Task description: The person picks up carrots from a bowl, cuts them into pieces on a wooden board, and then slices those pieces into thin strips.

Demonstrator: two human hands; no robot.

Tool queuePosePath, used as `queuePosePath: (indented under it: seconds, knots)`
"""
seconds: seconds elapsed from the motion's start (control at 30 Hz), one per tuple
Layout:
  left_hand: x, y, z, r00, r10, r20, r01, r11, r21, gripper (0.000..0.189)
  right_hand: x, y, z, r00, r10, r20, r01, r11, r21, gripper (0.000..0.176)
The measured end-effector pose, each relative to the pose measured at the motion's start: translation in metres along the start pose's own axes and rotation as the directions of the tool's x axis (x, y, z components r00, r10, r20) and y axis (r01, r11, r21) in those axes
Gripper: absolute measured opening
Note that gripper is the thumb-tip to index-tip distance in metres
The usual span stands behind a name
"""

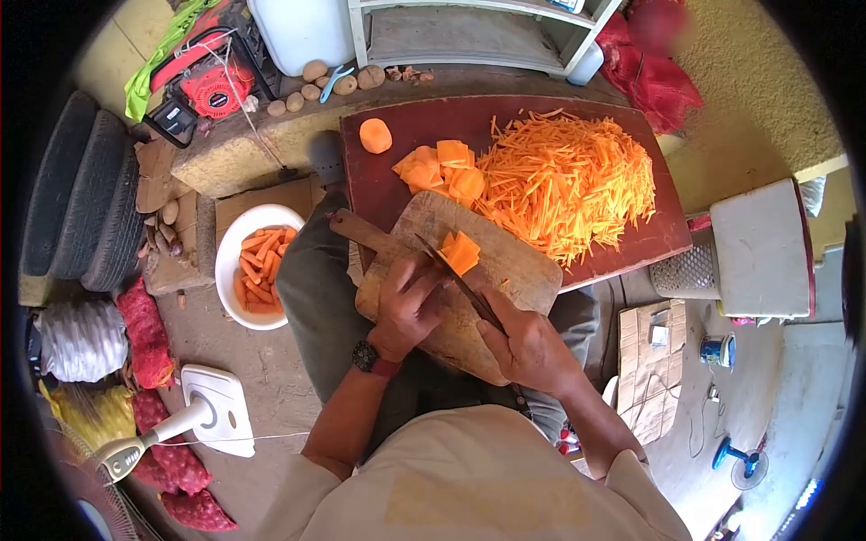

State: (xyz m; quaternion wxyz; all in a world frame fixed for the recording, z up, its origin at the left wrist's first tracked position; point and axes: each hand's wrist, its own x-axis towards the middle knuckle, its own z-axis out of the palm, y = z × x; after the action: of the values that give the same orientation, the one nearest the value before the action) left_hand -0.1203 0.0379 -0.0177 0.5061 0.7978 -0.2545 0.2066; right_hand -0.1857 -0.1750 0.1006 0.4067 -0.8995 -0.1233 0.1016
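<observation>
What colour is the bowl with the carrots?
The bowl is white, seen best in the head view.

- Shirt [505,451]: pale beige, short sleeves [302,496], faint yellowish patch [451,500].
- Trousers [311,298]: grey-green.
- Left wrist: black watch [364,355], dark-red band [386,367] beside it.

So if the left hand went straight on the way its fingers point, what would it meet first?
The left hand would likely meet the knife first, with the carrot slices just beyond; whether its fingers already touch the blade is unclear.
</observation>
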Motion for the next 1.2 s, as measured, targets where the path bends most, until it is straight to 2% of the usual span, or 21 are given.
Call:
queuePosePath:
  seconds: [0.13,0.23,0.37,0.43,0.53,0.67,0.73,0.83,0.93,1.03,1.13,1.2]
  knots:
    - [0.003,0.001,0.002,0.998,0.043,-0.045,-0.042,0.999,0.028,0.03,0.007,0.022,0.016,0.997,0.055,0.049,-0.049,0.991,-0.126,0.049]
    - [0.0,-0.001,0.002,0.998,0.041,-0.053,-0.041,0.999,0.006,0.027,0.007,0.018,0.013,0.997,0.075,0.028,-0.07,0.987,-0.142,0.05]
    - [0.003,0.004,0.003,0.998,-0.005,-0.067,-0.001,0.996,-0.089,0.026,0.008,0.028,0.01,1.0,0.022,-0.009,-0.022,1.0,-0.01,0.05]
    - [0.005,0.006,-0.001,0.997,0.01,-0.076,-0.013,0.999,-0.045,0.025,0.007,0.022,0.003,0.999,-0.039,-0.03,0.041,0.996,0.077,0.054]
    - [0.002,0.005,-0.001,0.997,-0.017,-0.077,0.015,1.0,-0.022,0.024,0.002,0.001,-0.008,0.998,-0.048,-0.044,0.054,0.989,0.141,0.056]
    - [-0.003,0.002,0.005,0.993,-0.078,-0.088,0.074,0.996,-0.054,0.027,-0.001,-0.006,-0.007,0.991,-0.101,-0.084,0.11,0.988,0.107,0.051]
    - [0.004,0.008,-0.003,0.997,-0.022,-0.069,0.024,0.999,0.023,0.03,0.0,0.0,-0.001,0.989,-0.114,-0.091,0.123,0.987,0.1,0.045]
    - [0.005,0.005,-0.005,0.998,0.024,-0.064,-0.021,0.999,0.034,0.034,0.0,0.002,-0.003,0.998,-0.053,-0.018,0.054,0.997,0.062,0.053]
    - [0.001,0.002,-0.004,0.999,0.02,-0.049,-0.019,1.0,0.013,0.037,-0.004,-0.007,0.0,0.998,-0.042,-0.039,0.041,0.999,-0.022,0.047]
    - [0.003,0.005,-0.008,1.0,0.022,-0.013,-0.022,0.999,0.029,0.039,-0.004,-0.004,0.003,1.0,0.018,0.02,-0.016,0.997,-0.081,0.048]
    - [0.003,0.002,-0.008,1.0,0.023,-0.017,-0.023,0.999,0.041,0.038,-0.005,0.005,0.006,0.999,-0.035,-0.007,0.035,0.999,-0.035,0.047]
    - [0.0,-0.001,-0.004,0.998,0.036,-0.047,-0.033,0.998,0.049,0.036,-0.003,0.013,0.011,0.996,0.049,0.068,-0.037,0.986,-0.165,0.047]
